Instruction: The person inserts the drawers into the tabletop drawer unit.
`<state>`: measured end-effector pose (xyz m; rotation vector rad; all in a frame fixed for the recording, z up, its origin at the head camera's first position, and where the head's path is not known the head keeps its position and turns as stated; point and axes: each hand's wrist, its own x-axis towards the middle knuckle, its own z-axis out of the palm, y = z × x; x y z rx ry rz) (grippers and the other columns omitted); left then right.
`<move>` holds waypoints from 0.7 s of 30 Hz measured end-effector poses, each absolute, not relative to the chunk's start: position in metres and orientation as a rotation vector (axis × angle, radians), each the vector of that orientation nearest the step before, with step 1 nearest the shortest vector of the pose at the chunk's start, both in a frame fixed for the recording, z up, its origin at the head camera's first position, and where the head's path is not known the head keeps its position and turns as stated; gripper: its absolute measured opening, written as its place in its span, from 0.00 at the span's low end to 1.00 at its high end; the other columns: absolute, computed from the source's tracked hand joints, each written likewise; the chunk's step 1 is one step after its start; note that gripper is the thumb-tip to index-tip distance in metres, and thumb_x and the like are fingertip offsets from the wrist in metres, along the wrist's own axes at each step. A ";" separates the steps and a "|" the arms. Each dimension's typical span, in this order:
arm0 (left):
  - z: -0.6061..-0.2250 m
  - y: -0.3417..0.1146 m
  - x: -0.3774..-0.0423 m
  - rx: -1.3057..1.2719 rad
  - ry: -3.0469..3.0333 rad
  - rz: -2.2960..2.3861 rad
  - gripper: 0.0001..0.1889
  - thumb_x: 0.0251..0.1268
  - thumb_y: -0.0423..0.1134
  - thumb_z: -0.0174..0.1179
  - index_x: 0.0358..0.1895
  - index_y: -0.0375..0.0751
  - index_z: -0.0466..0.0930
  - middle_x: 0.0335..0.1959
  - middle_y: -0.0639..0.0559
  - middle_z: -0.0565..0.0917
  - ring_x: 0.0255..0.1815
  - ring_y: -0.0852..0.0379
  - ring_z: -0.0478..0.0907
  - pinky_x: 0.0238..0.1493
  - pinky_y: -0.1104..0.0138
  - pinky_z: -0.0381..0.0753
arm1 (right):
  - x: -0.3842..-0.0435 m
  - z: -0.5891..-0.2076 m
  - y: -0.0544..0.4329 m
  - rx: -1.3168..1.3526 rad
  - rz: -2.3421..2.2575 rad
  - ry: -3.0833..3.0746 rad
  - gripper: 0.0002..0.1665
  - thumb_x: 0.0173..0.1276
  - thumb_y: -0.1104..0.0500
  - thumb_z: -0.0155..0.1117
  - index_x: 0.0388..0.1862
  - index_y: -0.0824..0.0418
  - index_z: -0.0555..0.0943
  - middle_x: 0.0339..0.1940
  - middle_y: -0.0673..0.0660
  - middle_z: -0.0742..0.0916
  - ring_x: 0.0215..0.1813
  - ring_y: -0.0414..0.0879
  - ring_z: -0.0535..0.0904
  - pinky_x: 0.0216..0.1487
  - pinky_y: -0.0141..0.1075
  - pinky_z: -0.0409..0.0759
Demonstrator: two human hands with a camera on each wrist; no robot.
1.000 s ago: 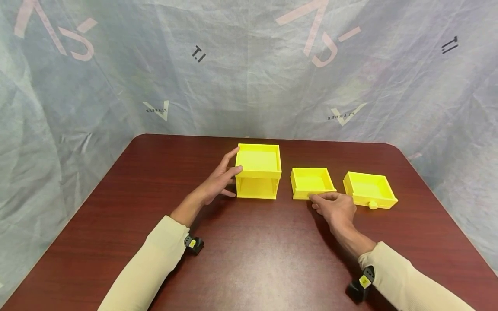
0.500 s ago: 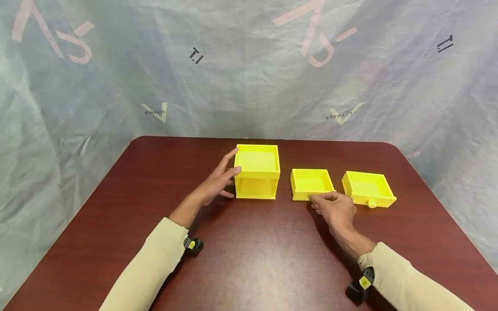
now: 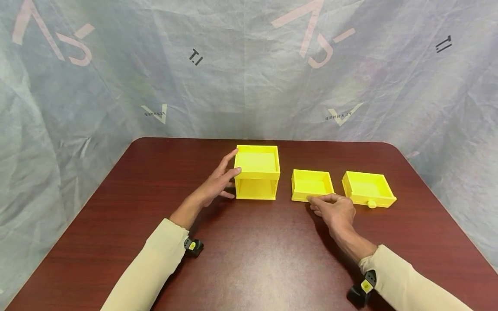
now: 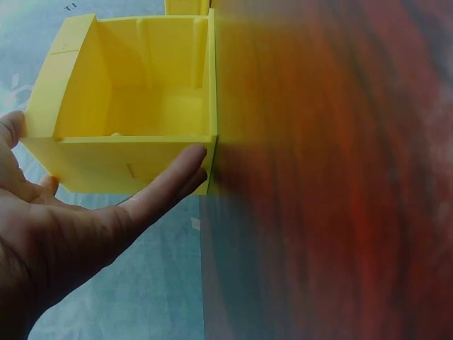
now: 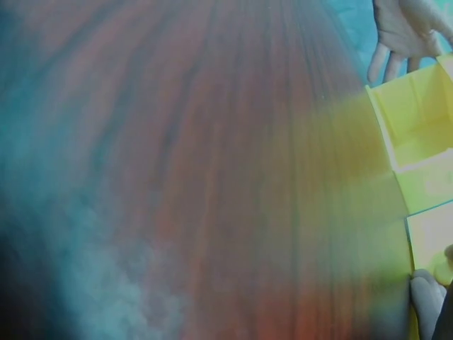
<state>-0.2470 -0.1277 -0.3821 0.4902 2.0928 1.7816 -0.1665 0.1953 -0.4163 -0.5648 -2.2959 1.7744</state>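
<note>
A yellow box-shaped cabinet (image 3: pixel 257 161) with a shallow tray top stands mid-table, its open front facing me. My left hand (image 3: pixel 213 185) rests against its left side, thumb at the upper front edge. In the left wrist view, the extended fingers (image 4: pixel 166 185) lie along the cabinet's side wall. To the right sits a yellow drawer (image 3: pixel 312 182), empty inside. My right hand (image 3: pixel 337 211) pinches the front knob (image 5: pixel 443 269) of this drawer, its fingertips mostly hiding the knob in the head view.
A second yellow drawer (image 3: pixel 367 185) with a round front knob lies farther right, close beyond my right hand. The dark red-brown table (image 3: pixel 249 250) has rounded far corners. Behind it hangs a grey printed sheet (image 3: pixel 249 86).
The pinched drawer has turned slightly and shifted a little toward me with my right hand. My left hand keeps its place on the cabinet.
</note>
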 end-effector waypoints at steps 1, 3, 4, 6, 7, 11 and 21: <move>-0.383 -0.128 -0.247 0.488 2.095 1.779 0.34 0.77 0.54 0.49 0.78 0.79 0.41 0.79 0.41 0.43 0.65 0.19 0.63 0.49 0.37 0.77 | -0.166 -0.417 0.195 -0.568 1.770 -2.297 0.18 0.59 0.58 0.78 0.41 0.72 0.87 0.31 0.57 0.90 0.30 0.45 0.89 0.33 0.33 0.84; -0.384 -0.128 -0.248 0.489 2.099 1.773 0.34 0.77 0.55 0.49 0.78 0.80 0.41 0.80 0.43 0.42 0.66 0.20 0.63 0.49 0.37 0.77 | -0.166 -0.417 0.195 -0.568 1.769 -2.295 0.19 0.58 0.58 0.78 0.40 0.72 0.87 0.32 0.58 0.90 0.31 0.46 0.89 0.33 0.33 0.84; -0.384 -0.128 -0.248 0.489 2.102 1.769 0.34 0.76 0.55 0.49 0.77 0.80 0.41 0.80 0.45 0.41 0.66 0.20 0.64 0.49 0.37 0.77 | -0.166 -0.417 0.195 -0.571 1.765 -2.295 0.19 0.58 0.58 0.79 0.40 0.72 0.87 0.32 0.58 0.90 0.31 0.46 0.89 0.33 0.33 0.84; -0.385 -0.128 -0.249 0.490 2.106 1.765 0.34 0.76 0.55 0.49 0.77 0.81 0.41 0.80 0.46 0.41 0.66 0.21 0.64 0.49 0.37 0.77 | -0.165 -0.417 0.194 -0.577 1.759 -2.296 0.19 0.58 0.57 0.79 0.40 0.71 0.87 0.32 0.58 0.90 0.31 0.46 0.89 0.33 0.32 0.84; -0.386 -0.128 -0.249 0.490 2.108 1.764 0.34 0.76 0.55 0.49 0.77 0.81 0.41 0.80 0.47 0.41 0.66 0.21 0.64 0.49 0.37 0.77 | -0.165 -0.417 0.193 -0.582 1.754 -2.297 0.19 0.58 0.56 0.79 0.40 0.71 0.88 0.31 0.58 0.90 0.30 0.46 0.89 0.33 0.32 0.84; -0.386 -0.129 -0.249 0.492 2.116 1.760 0.34 0.76 0.56 0.49 0.77 0.81 0.41 0.80 0.46 0.41 0.66 0.21 0.64 0.49 0.36 0.77 | -0.163 -0.416 0.191 -0.588 1.723 -2.307 0.20 0.57 0.54 0.80 0.39 0.70 0.88 0.29 0.58 0.90 0.29 0.46 0.89 0.33 0.30 0.83; -0.384 -0.128 -0.248 0.489 2.145 1.744 0.34 0.76 0.57 0.49 0.77 0.82 0.41 0.81 0.53 0.38 0.66 0.22 0.65 0.50 0.36 0.76 | -0.153 -0.414 0.185 -0.590 1.645 -2.333 0.21 0.56 0.49 0.80 0.38 0.65 0.88 0.27 0.55 0.90 0.29 0.46 0.89 0.26 0.29 0.80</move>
